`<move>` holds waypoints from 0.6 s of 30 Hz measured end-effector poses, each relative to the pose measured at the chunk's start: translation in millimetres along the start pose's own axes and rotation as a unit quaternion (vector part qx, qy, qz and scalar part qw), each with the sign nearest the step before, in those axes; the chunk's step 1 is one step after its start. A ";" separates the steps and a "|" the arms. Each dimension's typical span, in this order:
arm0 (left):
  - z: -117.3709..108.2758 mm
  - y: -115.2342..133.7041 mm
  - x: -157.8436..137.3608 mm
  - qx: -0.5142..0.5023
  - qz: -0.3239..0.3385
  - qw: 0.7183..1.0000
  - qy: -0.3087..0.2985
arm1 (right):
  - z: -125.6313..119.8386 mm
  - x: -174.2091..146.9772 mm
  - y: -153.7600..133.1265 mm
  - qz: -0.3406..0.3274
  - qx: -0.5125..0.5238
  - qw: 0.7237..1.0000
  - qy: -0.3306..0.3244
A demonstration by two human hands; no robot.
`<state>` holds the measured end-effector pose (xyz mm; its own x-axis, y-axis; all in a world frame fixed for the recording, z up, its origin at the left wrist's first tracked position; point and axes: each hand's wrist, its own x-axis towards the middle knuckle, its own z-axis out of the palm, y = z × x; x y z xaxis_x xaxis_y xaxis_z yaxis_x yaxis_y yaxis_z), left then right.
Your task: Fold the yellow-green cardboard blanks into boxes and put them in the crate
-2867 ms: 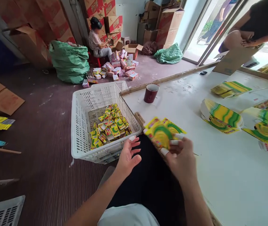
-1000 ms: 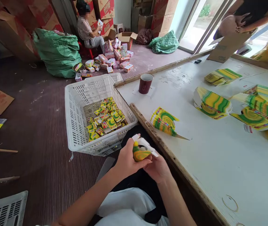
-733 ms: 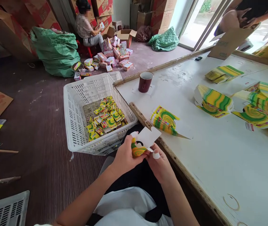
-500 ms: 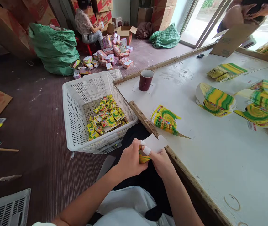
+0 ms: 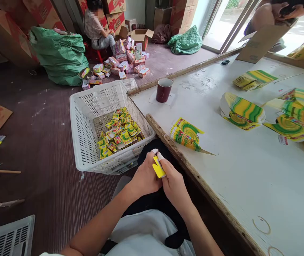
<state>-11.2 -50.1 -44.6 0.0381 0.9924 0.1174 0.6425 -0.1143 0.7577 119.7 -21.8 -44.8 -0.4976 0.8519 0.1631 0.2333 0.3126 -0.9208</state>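
Note:
Above my lap, my left hand (image 5: 147, 176) and my right hand (image 5: 172, 177) are both closed around one small yellow card box (image 5: 158, 168). A yellow flap of it and a strip of barcode show between the hands; the rest is hidden by my fingers. White coverings wrap some fingertips. Just left of my hands stands a white plastic basket (image 5: 84, 163) with many small yellow and green boxes (image 5: 125, 137) inside. To the right, on the white table (image 5: 237, 185), lies a fanned stack of flat yellow-green cartons (image 5: 186, 133).
A maroon cup (image 5: 164, 91) stands near the table's wooden edge (image 5: 194, 170). More carton stacks (image 5: 244, 110) lie at the right. Beyond are a green sack (image 5: 58, 57), a seated person (image 5: 98, 30) by piled boxes, and another person behind a cardboard box (image 5: 264, 44).
The carton's white inner side and flap, spread out before, no longer show; a yellow flap shows instead. My hands have turned and closed more tightly together, and the right has shifted slightly left.

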 end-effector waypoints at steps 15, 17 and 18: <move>-45.7 7.9 -3.3 0.070 -0.004 0.997 0.033 | -30.0 0.9 21.2 -0.133 -0.098 0.986 -0.017; -49.0 8.6 -1.2 0.053 -0.008 0.998 0.022 | -41.8 6.1 18.3 -0.148 -0.081 0.984 -0.049; -50.4 8.9 -0.5 0.050 -0.010 0.999 0.020 | -46.9 8.6 16.3 -0.156 -0.076 0.982 -0.072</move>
<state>-44.1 -53.9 -5.6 -0.0044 0.9915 0.1303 0.7158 -0.0879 0.6928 158.5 10.3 -41.8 -0.6750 0.6402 0.3669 0.1679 0.6175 -0.7685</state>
